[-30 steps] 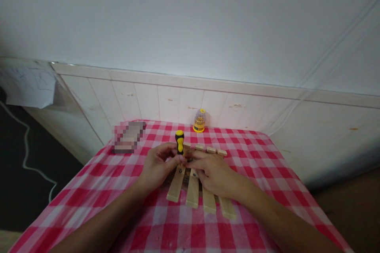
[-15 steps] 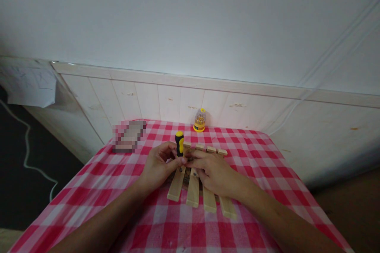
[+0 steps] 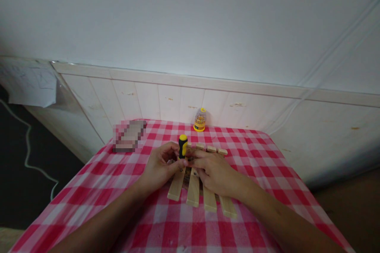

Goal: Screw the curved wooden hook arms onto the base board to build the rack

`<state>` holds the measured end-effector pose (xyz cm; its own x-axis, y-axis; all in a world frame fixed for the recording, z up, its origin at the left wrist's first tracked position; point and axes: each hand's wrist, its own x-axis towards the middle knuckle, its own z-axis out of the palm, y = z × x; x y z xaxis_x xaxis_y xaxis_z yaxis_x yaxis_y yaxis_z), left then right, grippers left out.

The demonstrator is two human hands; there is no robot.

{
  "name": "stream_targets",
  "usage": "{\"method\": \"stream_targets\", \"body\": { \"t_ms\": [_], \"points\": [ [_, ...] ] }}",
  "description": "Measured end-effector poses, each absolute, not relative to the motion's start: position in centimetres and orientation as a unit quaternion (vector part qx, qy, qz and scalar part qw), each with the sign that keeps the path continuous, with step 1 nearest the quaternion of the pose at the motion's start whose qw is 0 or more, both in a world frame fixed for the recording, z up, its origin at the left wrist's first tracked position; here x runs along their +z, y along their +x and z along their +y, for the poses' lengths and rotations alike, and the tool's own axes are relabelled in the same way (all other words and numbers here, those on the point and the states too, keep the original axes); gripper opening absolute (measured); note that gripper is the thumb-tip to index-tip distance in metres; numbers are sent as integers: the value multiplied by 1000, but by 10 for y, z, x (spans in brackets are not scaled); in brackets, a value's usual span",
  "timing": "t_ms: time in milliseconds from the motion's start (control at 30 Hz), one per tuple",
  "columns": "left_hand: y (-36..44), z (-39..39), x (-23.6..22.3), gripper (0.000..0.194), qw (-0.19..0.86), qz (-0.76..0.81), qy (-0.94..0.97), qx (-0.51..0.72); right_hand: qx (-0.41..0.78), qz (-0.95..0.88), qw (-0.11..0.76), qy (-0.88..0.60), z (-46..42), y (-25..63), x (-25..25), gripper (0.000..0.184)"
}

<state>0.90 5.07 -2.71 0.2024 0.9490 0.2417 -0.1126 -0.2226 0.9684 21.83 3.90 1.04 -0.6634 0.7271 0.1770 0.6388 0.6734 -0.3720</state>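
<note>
A yellow-and-black screwdriver (image 3: pixel 183 147) stands nearly upright over the leftmost slat of a wooden slatted piece (image 3: pixel 193 191). My left hand (image 3: pixel 160 166) is closed around the screwdriver's lower part, thumb and fingers curled near its base. Across the slats lies my right hand (image 3: pixel 215 169), gripping the wooden piece, its fingers reaching left to the screwdriver's foot. The tip of the screwdriver is hidden by my fingers. Small dark screws or holes show on the two left slats. Something brown and patterned, partly covered, is visible between the slats.
Against the wall stands a clear, yellow-based bit holder (image 3: pixel 200 120). A blurred-out flat object (image 3: pixel 130 136) lies at the table's back left. A red-and-white checked cloth (image 3: pixel 166 225) covers the table. White cable hangs down the left side; paper is fixed to the wall.
The screwdriver's handle has tipped slightly to the right and its top sits a little lower. Both hands and the wooden piece have stayed nearly in place.
</note>
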Motion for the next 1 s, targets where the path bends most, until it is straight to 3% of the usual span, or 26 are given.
{"method": "stream_targets", "body": {
  "t_ms": [733, 1000],
  "points": [
    [2, 49, -26, 24, 571, 335, 567, 491, 161, -901, 152, -374, 38, 217, 16, 42],
    [10, 53, 20, 22, 521, 394, 510, 560, 175, -897, 146, -379, 37, 217, 18, 51]
  ]
}}
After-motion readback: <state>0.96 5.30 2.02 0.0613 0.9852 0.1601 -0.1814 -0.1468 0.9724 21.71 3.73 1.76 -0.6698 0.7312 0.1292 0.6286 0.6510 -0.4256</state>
